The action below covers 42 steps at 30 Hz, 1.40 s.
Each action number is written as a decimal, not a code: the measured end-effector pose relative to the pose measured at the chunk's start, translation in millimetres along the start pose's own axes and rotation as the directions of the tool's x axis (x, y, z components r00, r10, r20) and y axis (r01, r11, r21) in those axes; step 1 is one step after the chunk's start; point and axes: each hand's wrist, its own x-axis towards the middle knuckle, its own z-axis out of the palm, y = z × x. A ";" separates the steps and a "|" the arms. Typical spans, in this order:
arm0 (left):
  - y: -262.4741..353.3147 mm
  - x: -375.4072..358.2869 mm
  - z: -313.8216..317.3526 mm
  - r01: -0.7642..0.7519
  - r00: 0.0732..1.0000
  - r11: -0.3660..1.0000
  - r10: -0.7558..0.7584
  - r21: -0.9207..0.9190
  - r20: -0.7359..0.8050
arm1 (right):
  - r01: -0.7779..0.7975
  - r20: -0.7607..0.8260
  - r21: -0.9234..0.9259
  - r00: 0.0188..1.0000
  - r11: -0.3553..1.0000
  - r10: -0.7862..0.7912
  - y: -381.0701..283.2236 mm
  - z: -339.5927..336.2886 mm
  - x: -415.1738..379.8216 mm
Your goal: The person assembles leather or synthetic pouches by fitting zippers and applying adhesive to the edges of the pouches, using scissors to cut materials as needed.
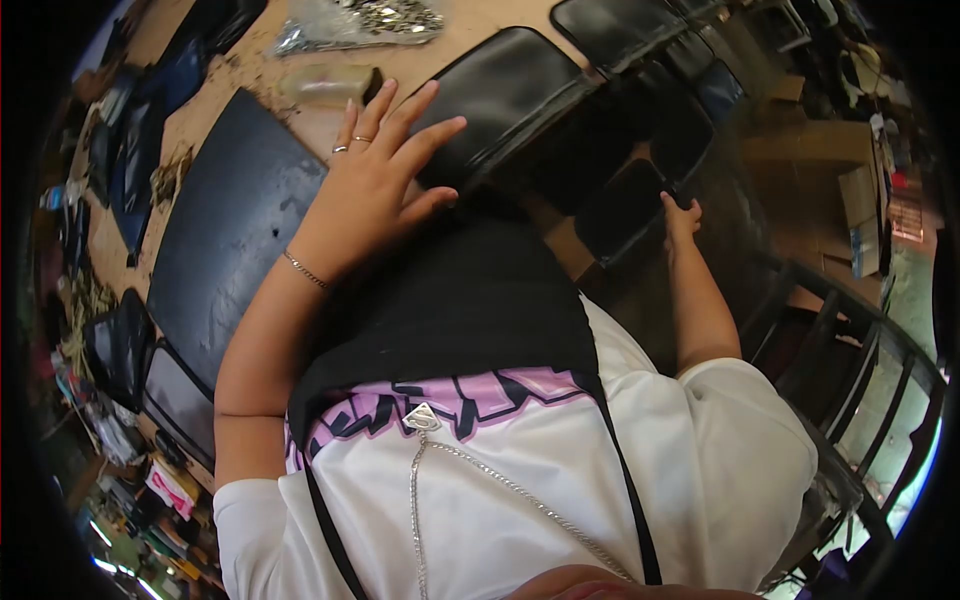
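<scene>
My left hand (392,150) is over the table edge with its fingers spread and nothing held. Its fingertips are near a glossy black padded piece (510,90) that lies on the table. Beyond the fingers lies a yellowish, cloudy cylinder (325,85) with a dark end. A large flat dark board (245,215) sits beside the left forearm. Lower down on the right, my right hand (683,220) grips the edge of a black padded panel (625,212), in shadow; its finger ends are partly hidden.
A clear plastic bag (365,22) of small metal pieces rests on the wooden table (470,15). More black padded pieces (620,28) lie at the top. Cardboard boxes (815,150) stand to the right, above a dark slatted chair (860,350). Black scraps (140,185) lie on the left.
</scene>
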 end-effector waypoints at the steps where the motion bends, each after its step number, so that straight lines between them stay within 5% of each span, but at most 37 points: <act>1: 7.3 8.4 4.9 -0.036 0.999 0.999 0.036 -0.021 -0.006 | -0.097 0.104 0.102 0.991 0.990 0.087 14.2 -8.2 3.7; 3: 12.6 19.1 13.0 -0.082 0.996 0.997 0.082 -0.016 0.024 | -0.311 0.378 0.322 0.908 0.894 0.180 34.9 -9.2 12.3; 5: 11.1 25.6 19.4 -0.114 0.991 0.993 0.116 -0.022 0.064 | -0.388 0.462 0.373 0.866 0.843 0.194 48.4 3.7 22.0; 8: 16.8 39.9 18.1 -0.145 0.986 0.987 0.150 -0.073 0.066 | -0.352 0.589 0.314 0.801 0.882 0.110 27.3 -12.7 -1.4; 13: 18.1 61.3 23.8 -0.187 0.981 0.980 0.190 -0.064 0.041 | -0.250 0.537 0.326 0.843 0.912 0.039 41.3 -2.2 8.6; 17: 14.1 73.6 38.0 -0.075 0.997 0.996 0.075 -0.045 -0.009 | -0.205 0.532 0.347 0.847 0.915 -0.012 43.7 -1.0 6.0; 19: 4.6 77.2 46.0 0.070 0.995 0.988 -0.078 -0.140 -0.054 | -0.173 0.498 0.312 0.867 0.934 -0.006 45.8 3.6 5.7; 23: -4.9 81.7 54.2 0.216 0.971 0.970 -0.201 0.113 -0.133 | -0.039 0.414 0.333 0.904 0.942 -0.109 31.8 0.4 -17.1; 26: 0.0 88.8 41.4 0.297 0.955 0.953 -0.296 0.065 -0.033 | 0.055 0.049 0.134 0.997 0.989 -0.062 35.7 18.7 -8.4; 30: -12.8 93.0 44.8 0.305 0.949 0.950 -0.309 -0.067 -0.056 | 0.511 -0.104 0.206 0.860 0.835 -0.500 -14.6 30.0 -6.1; 32: -19.1 95.1 46.6 0.335 0.937 0.928 -0.347 -0.161 -0.050 | 0.403 0.124 0.616 0.799 0.677 -0.588 -79.1 28.5 -29.8; 34: -22.3 97.5 44.4 0.377 0.921 0.896 -0.388 -0.233 -0.005 | 0.207 0.251 0.769 0.773 0.605 -0.583 -145.0 16.4 -65.1; 40: -39.1 91.4 48.2 0.459 0.878 0.740 -0.461 -0.491 0.126 | -0.233 0.458 0.860 0.746 0.455 -0.484 -248.4 37.3 -68.2; 42: -42.4 88.6 52.4 0.433 0.885 0.763 -0.461 -0.480 0.066 | -0.194 0.460 0.854 0.715 0.482 -0.527 -260.1 39.7 -70.4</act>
